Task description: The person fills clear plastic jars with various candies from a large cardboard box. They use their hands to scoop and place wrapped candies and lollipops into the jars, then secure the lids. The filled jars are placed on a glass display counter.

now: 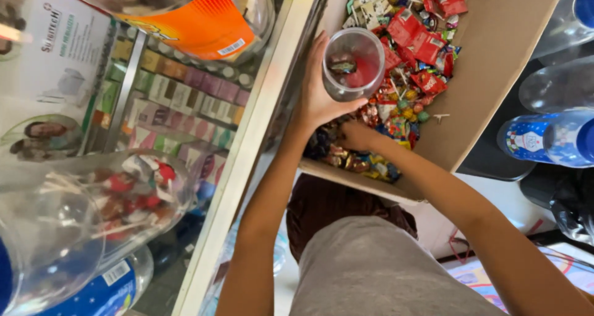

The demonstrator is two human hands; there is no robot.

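My left hand (317, 93) grips a clear plastic jar (354, 63) from the side, its open mouth facing up at me; a few wrapped sweets lie inside it. The jar hangs over a cardboard box (495, 62) full of mixed wrapped candies and lollipops (416, 50). My right hand (356, 135) reaches into the near end of the box, fingers closed among dark wrapped candies (343, 158); what it holds is hidden.
A glass display counter (247, 142) runs along the left with small boxes on its shelves. Clear jars of lollipops (117, 198) and an orange-labelled jar (198, 12) stand on it. Blue-labelled plastic jars (550, 136) lie to the right of the box.
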